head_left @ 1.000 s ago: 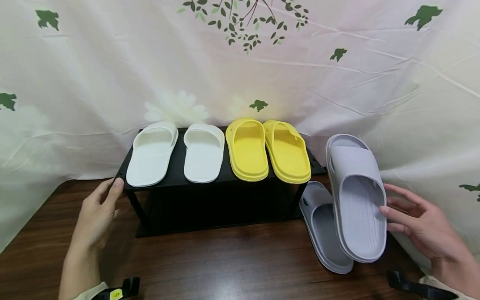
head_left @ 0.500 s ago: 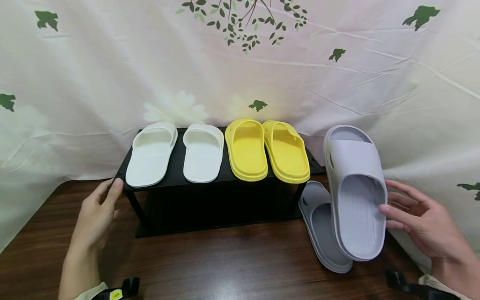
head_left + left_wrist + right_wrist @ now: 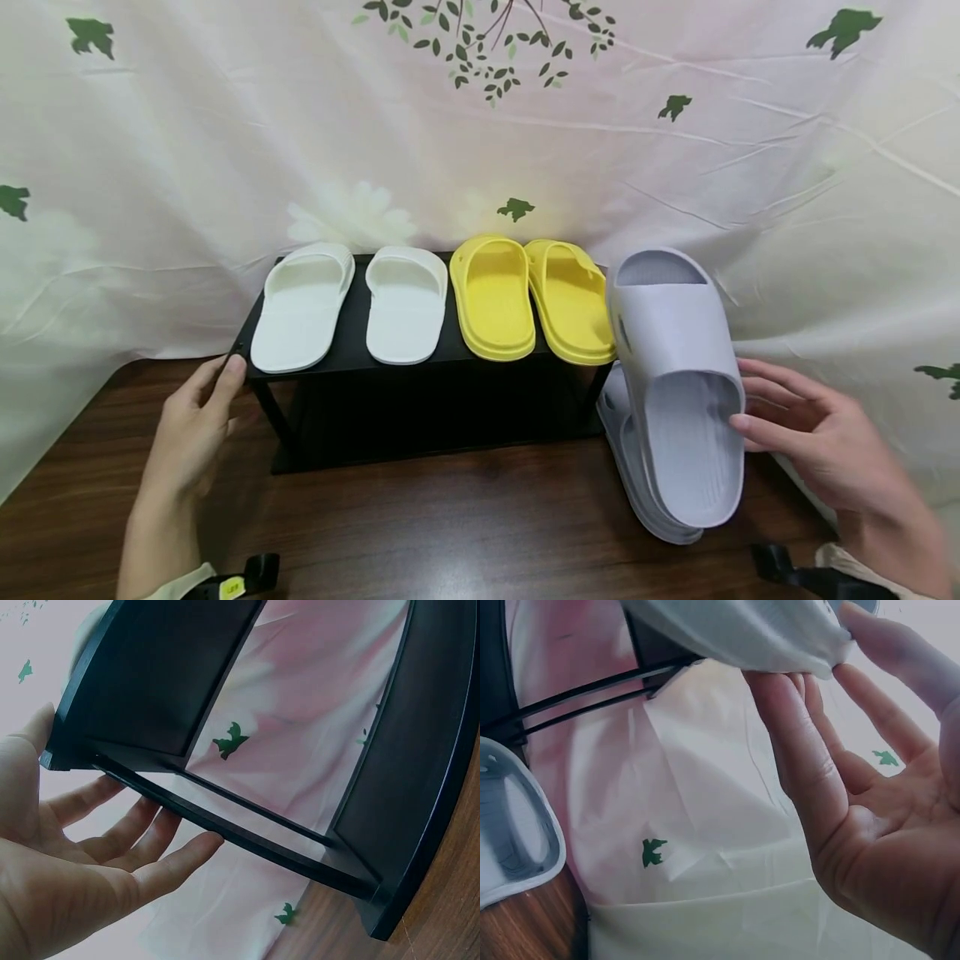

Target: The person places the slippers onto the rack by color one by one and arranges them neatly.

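In the head view my left hand [image 3: 197, 429] grips the front left corner of a black shoe rack [image 3: 352, 337], thumb on the top edge. The left wrist view shows its fingers by the rack's [image 3: 142, 690] side bar. My right hand [image 3: 825, 442] pinches a grey slipper [image 3: 693, 450] by its right side, thumb on the footbed edge and fingers outside. This slipper is raised and tilted, toe away from me. Its mate, another grey slipper [image 3: 627, 450], lies on the floor underneath, mostly hidden in the head view; its heel [image 3: 525, 832] shows in the right wrist view.
On the rack's top stand a pair of white slippers [image 3: 407, 325] and a pair of yellow clogs [image 3: 495, 304]. A lower black shelf [image 3: 435, 425] is beneath. Printed cloth [image 3: 420, 158] hangs behind and at both sides. The floor [image 3: 450, 517] is dark wood.
My right hand has carried the grey slipper first slightly up, then left, over its mate and overlapping the right yellow clog's edge. My left hand stays on the rack corner.
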